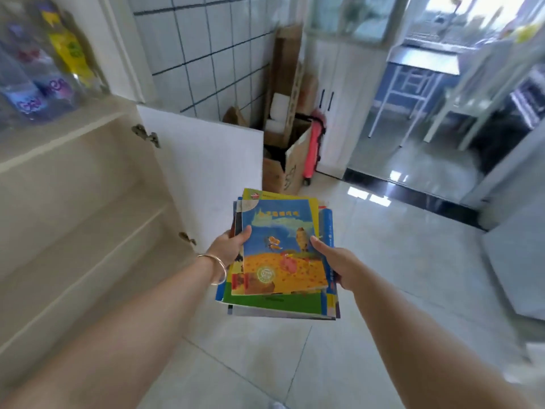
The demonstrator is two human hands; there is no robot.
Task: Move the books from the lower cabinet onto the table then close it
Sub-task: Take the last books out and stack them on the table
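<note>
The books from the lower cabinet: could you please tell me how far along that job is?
Done: the shelves in view look bare. In hand: the stack of books is held over the floor, the left hand gripping one side and the right hand the other. Left: no table shows beneath the books, so they still need setting down, and the cabinet door still stands open.

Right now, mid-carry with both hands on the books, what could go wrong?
1. The stack of books is uneven, with covers fanned out; the left hand and right hand grip only its side edges, so inner ones might slip out.
2. The cabinet door stands open beside the carry path and could get bumped.
</note>
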